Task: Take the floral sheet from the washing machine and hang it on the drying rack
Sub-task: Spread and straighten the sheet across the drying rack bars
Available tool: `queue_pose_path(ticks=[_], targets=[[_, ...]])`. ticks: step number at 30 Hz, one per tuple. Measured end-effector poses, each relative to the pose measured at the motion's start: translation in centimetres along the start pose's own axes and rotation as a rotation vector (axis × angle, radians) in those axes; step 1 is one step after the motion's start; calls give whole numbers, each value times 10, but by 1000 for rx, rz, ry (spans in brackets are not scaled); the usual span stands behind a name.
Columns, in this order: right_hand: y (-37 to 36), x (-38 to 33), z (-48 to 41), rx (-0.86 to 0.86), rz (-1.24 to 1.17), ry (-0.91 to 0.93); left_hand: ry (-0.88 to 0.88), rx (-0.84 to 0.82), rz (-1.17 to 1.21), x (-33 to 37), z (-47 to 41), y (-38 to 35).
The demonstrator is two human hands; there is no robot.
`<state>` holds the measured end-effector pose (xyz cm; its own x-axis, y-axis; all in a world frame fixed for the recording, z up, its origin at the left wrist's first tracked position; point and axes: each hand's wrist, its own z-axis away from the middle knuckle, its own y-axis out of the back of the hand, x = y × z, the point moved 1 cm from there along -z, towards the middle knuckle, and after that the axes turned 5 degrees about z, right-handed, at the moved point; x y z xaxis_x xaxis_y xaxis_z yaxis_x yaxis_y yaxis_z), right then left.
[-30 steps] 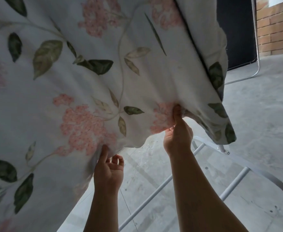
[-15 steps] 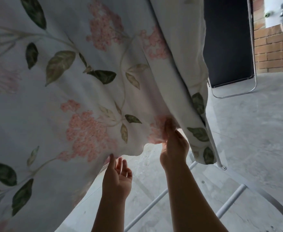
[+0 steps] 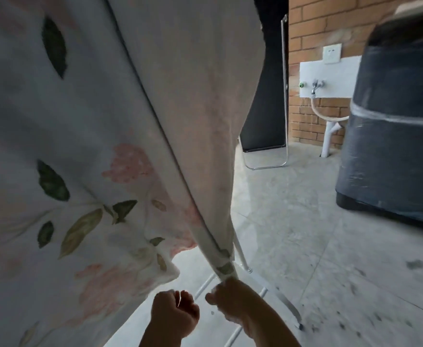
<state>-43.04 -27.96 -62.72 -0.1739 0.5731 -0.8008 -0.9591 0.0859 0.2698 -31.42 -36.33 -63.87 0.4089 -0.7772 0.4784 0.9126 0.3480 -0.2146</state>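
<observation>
Item: floral sheet [image 3: 85, 171], pale cloth printed with pink blooms and green leaves. It hangs from above and fills the left and centre of the frame; a plainer, beige fold runs down its right side to a narrow corner at lower centre.

Right hand [image 3: 233, 300]: lower centre, fingers curled tight round the bottom corner of that fold, which is drawn taut.
Left hand [image 3: 174, 313]: just left of the right hand, closed into a fist below the scalloped hem and apart from the cloth; nothing is seen in it.

Drying rack [image 3: 241, 256]: white tubing, mostly hidden by the sheet. One leg shows beside the gripped corner, and a curved foot and cross-bars show by the right forearm.

Washing machine [image 3: 393, 136]: right edge of the frame, a dark body wrapped in film, standing on the floor well apart from the rack.

Obstruction: the sheet blocks the whole left half of the view. The picture is motion-blurred.

Surroundings:
- Brick wall [image 3: 318, 23], upper right.
- White panel [image 3: 340, 76] on the wall, bearing a tap [image 3: 317, 86]; a pale hose [image 3: 327, 117] leads from it toward the machine.
- Wall socket [image 3: 332, 54] above the panel.
- White pipe [image 3: 328, 141] from below the panel down to the floor.
- Black board [image 3: 268, 108] in a thin metal frame [image 3: 284, 96], standing at centre behind the sheet.

Surface: grey concrete floor [image 3: 305, 221], with dark specks at lower right.
</observation>
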Motion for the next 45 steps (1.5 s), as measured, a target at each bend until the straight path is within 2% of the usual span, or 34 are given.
queue_pose_path(ticks=[1,4,6,11,15,18,21,24,27,29,32,34,36,40,45], targets=[[19,-7,24,93,-107,-57,10,29,-25,-4,27,-6],[87,-54,107,118,-170,-167,30,95,-106,-1,141,-43],[129,-92,159,231,-283,-197,63,93,-215,0,214,-61],[228,-190,280,356,-473,-210,101,-33,-310,21,387,-129],[298,-253,347,502,-509,-121,5,-157,-311,42,481,-196],[333,-283,382,540,-467,-41,-77,-300,-384,51,533,-233],[358,-298,403,593,-406,47,-297,-431,-598,53,564,-257],[379,-302,405,635,-350,81,-757,-549,-844,50,564,-273],[396,-303,394,658,-331,97,-1219,-562,-1148,53,551,-288],[409,-305,384,652,-324,84,-1351,-546,-1327,59,540,-301],[437,-312,364,626,-270,105,-1446,-472,-1562,67,522,-325],[458,-319,348,613,-236,132,-1463,-400,-1766,74,512,-344],[482,-326,328,603,-194,148,-1394,-278,-1960,81,500,-366],[521,-334,298,540,-133,164,-1086,-23,-2291,75,479,-390],[558,-340,255,454,-121,161,-813,187,-2423,68,447,-405]])
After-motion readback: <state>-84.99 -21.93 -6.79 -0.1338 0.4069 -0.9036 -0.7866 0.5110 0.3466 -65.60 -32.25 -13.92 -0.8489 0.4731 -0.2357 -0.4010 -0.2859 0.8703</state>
